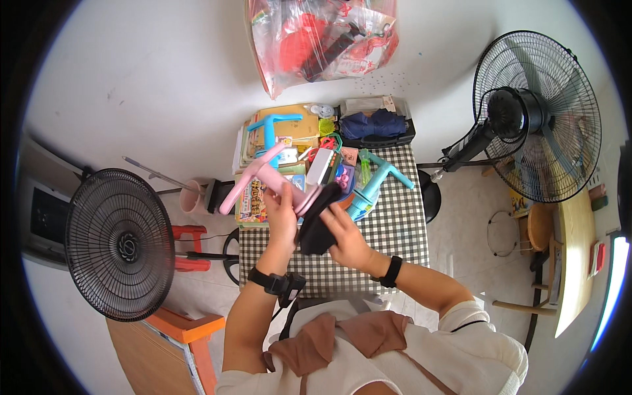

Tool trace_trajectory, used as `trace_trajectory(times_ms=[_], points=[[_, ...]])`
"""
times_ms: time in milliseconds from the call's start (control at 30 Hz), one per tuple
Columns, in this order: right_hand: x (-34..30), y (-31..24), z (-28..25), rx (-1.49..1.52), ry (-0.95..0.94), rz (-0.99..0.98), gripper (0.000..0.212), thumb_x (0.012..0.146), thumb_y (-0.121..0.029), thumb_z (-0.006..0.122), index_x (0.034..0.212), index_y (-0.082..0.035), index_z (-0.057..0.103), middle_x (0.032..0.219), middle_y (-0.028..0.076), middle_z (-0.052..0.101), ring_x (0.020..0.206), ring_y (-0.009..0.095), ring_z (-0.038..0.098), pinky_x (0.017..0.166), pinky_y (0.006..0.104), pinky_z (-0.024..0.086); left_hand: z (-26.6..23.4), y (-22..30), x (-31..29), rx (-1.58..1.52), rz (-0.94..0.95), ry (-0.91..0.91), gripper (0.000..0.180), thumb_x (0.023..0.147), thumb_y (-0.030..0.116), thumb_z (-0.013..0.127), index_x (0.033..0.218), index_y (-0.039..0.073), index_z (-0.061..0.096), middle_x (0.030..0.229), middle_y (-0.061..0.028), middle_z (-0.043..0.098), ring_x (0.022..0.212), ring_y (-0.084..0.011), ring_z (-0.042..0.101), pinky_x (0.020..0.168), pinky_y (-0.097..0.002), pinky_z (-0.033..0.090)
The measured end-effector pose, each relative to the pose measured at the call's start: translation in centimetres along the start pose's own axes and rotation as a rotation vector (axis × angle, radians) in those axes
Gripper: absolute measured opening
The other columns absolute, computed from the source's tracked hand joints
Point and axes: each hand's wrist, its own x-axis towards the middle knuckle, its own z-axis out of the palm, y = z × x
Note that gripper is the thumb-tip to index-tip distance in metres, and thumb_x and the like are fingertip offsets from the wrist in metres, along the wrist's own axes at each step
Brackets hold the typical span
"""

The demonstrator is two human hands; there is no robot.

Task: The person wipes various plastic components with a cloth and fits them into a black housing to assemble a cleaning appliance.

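A pink T-shaped object (270,176) with a long crossbar, a thick shaft and a round disc-like end is tilted over the table. My left hand (283,220) is closed around its underside, near the disc end. Soft black fabric (317,232) hangs against that end and covers part of it. My right hand (349,238) grips the fabric from the right side, its fingers pressed on it. Beyond my hands lie a light blue T-shaped object (270,128) and a teal one (380,178) of similar form.
Books (296,122), a white box (320,166) and a dark blue folded umbrella (374,125) crowd the far half of the checked table (401,227). Black fans stand at left (120,245) and right (536,115). A plastic bag (322,46) hangs on the wall.
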Motion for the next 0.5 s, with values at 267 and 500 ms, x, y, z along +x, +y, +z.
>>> trace_trajectory(times_ms=[267,500], points=[[0.0,2.6,3.0,0.332,0.069,0.428,0.048,0.091,-0.035,0.056,0.064,0.005,0.060,0.049,0.010,0.056,0.045,0.016,0.055,0.041,0.0349,0.041,-1.4,0.2,0.0,-0.041,-0.061,-0.307,0.036,0.094,0.020,0.054,0.122,0.002,0.041,0.106,-0.0056,0.056,0.096,-0.0128,0.057,0.084,-0.0275,0.046],[0.4,4.6,4.1,-0.033,0.092,0.184,0.047,0.077,-0.044,0.070,0.074,0.002,0.062,0.053,0.018,0.057,0.049,0.036,0.059,0.045,0.0418,0.046,-1.7,1.4,2.8,0.307,-0.272,-0.473,0.033,0.084,0.007,0.062,0.115,0.001,0.050,0.102,-0.0061,0.061,0.093,-0.0136,0.060,0.080,-0.0277,0.048]])
